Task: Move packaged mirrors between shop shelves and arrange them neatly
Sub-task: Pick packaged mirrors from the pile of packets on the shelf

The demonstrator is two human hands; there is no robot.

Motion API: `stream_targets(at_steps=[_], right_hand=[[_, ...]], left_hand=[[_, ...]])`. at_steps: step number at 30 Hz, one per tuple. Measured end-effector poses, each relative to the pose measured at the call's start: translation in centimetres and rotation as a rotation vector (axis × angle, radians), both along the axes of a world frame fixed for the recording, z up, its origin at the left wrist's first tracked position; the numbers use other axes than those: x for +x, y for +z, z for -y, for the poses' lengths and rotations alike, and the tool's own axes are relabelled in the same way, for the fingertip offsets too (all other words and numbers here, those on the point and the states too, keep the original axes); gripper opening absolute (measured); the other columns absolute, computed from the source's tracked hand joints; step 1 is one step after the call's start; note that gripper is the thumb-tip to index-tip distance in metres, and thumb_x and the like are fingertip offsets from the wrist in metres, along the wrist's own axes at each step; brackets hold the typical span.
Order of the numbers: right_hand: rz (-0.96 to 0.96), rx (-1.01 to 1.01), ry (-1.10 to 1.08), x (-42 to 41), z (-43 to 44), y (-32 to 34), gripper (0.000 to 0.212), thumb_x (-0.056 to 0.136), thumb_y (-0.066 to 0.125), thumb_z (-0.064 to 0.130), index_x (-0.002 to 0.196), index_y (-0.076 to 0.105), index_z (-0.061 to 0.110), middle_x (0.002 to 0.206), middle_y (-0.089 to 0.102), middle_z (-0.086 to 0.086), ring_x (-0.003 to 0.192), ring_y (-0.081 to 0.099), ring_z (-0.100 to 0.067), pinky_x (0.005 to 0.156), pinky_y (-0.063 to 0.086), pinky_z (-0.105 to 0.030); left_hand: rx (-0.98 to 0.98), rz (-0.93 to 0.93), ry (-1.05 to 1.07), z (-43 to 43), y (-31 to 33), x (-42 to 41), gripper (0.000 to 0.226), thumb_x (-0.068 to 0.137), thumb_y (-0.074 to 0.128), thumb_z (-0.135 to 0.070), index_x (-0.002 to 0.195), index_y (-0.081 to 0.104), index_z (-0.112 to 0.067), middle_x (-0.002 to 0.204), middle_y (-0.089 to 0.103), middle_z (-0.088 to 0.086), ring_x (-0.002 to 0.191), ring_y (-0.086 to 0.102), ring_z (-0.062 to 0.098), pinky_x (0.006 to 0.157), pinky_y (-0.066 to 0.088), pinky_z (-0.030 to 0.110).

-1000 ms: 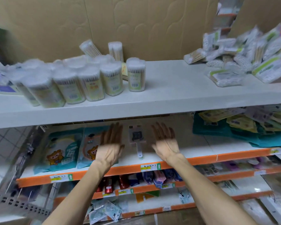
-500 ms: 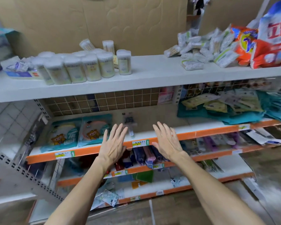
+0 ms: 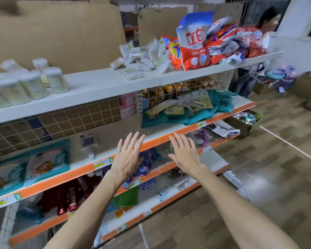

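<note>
The packaged mirror (image 3: 88, 143) lies flat on the orange-edged shelf (image 3: 61, 179) at 10 o'clock of the left hand (image 3: 128, 159), which, like the right hand (image 3: 184, 156), hovers with fingers spread wide and empty, so the step is judged a reach and the next move requires locating and gripping a mirror pack, while the only legible writing is "立白" on the detergent bag (image 3: 194, 44) at 1 o'clock.

One head-worn wide-angle view, looking forward and down.
It faces the shelving obliquely from close range; the left hand (image 3: 127, 159) and right hand (image 3: 185, 156) sit mid-frame, the orange-edged shelf (image 3: 75, 170) just beyond them, the floor (image 3: 276, 177) to their right.
</note>
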State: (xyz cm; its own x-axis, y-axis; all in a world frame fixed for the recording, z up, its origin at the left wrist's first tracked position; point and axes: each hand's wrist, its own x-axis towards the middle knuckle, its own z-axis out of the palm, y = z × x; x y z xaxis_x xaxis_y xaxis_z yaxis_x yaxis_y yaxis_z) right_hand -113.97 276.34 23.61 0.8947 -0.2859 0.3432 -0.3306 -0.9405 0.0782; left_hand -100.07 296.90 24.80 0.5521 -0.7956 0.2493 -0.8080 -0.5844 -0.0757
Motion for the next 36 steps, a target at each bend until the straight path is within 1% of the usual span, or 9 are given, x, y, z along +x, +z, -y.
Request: stream_targets(at_steps=[4,6,10,18,25,29,31,34,36], right_hand=[[-0.031,0.026,-0.077,-3.3,8.0,0.0,0.08,0.083,0.07,0.048,0.148,0.04,0.01,0.152,0.041,-0.011,0.136,0.044,-0.032,0.107,0.039,-0.049],[-0.046,0.042,-0.106,-4.8,12.4,0.2,0.079,0.086,0.067,0.048,0.149,0.038,0.01,0.152,0.04,-0.011,0.137,0.042,-0.031,0.107,0.038,-0.049],[-0.052,0.021,-0.155,-7.9,21.5,0.2,0.076,0.084,0.069,0.048,0.144,0.043,0.009,0.147,0.047,-0.012,0.132,0.048,-0.032,0.103,0.043,-0.049],[-0.094,0.079,-0.185,-9.0,30.6,-0.9,0.083,0.073,0.081,0.045,0.139,0.051,0.006,0.14,0.055,-0.013,0.124,0.056,-0.034,0.095,0.049,-0.05],[-0.151,0.146,-0.141,-6.1,35.7,-3.5,0.076,0.086,0.067,0.045,0.147,0.039,0.008,0.152,0.041,-0.011,0.136,0.042,-0.031,0.108,0.037,-0.048],[-0.164,0.177,-0.14,-3.2,41.4,-3.3,0.073,0.097,0.051,0.044,0.154,0.017,0.013,0.161,0.02,-0.006,0.148,0.019,-0.026,0.118,0.018,-0.044],[-0.154,0.149,-0.137,-1.2,44.5,-2.6,0.072,0.098,0.049,0.044,0.154,0.017,0.013,0.161,0.019,-0.006,0.147,0.018,-0.026,0.118,0.018,-0.043],[-0.183,0.137,-0.108,2.1,48.8,-0.8,0.071,0.098,0.049,0.04,0.154,0.017,0.012,0.162,0.017,-0.006,0.148,0.016,-0.026,0.119,0.017,-0.045],[-0.15,0.111,-0.095,4.3,51.4,0.6,0.069,0.097,0.053,0.037,0.153,0.02,0.013,0.16,0.023,-0.005,0.146,0.02,-0.025,0.119,0.021,-0.043]], left_hand=[[0.01,-0.008,-0.075,9.2,0.2,-1.9,0.087,0.09,0.06,-0.042,0.156,0.008,-0.019,0.163,0.008,0.004,0.151,0.007,0.027,0.119,0.015,0.052],[0.028,-0.034,-0.079,13.9,0.1,-2.9,0.089,0.089,0.063,-0.038,0.155,0.006,-0.02,0.163,0.009,0.004,0.15,0.007,0.027,0.118,0.017,0.052],[0.025,-0.064,-0.097,22.4,-0.7,-5.1,0.084,0.093,0.056,-0.036,0.156,0.004,-0.019,0.164,0.003,0.003,0.151,0.001,0.026,0.12,0.013,0.052],[0.039,-0.15,-0.019,30.2,-0.8,-5.6,0.078,0.095,0.048,-0.034,0.155,0.002,-0.018,0.164,-0.002,0.003,0.151,-0.005,0.024,0.121,0.009,0.052],[0.013,-0.23,0.042,36.4,-2.2,-2.8,0.076,0.097,0.05,-0.04,0.155,0.007,-0.018,0.164,0.0,0.001,0.151,-0.005,0.022,0.121,0.008,0.049],[-0.039,-0.272,0.065,41.3,-2.7,-0.2,0.075,0.095,0.052,-0.042,0.154,0.013,-0.018,0.162,0.008,0.002,0.15,0.005,0.023,0.12,0.014,0.048],[-0.075,-0.258,0.088,43.9,-2.4,1.7,0.073,0.093,0.053,-0.044,0.152,0.018,-0.018,0.158,0.016,0.004,0.147,0.015,0.025,0.117,0.022,0.047],[-0.094,-0.293,0.176,47.5,-1.1,4.9,0.062,0.093,0.054,-0.041,0.142,0.025,-0.016,0.143,0.034,0.009,0.131,0.037,0.033,0.103,0.037,0.05],[-0.13,-0.35,0.201,49.4,-0.4,7.1,0.059,0.094,0.053,-0.04,0.138,0.018,-0.022,0.143,0.035,0.012,0.128,0.04,0.037,0.099,0.04,0.051]])
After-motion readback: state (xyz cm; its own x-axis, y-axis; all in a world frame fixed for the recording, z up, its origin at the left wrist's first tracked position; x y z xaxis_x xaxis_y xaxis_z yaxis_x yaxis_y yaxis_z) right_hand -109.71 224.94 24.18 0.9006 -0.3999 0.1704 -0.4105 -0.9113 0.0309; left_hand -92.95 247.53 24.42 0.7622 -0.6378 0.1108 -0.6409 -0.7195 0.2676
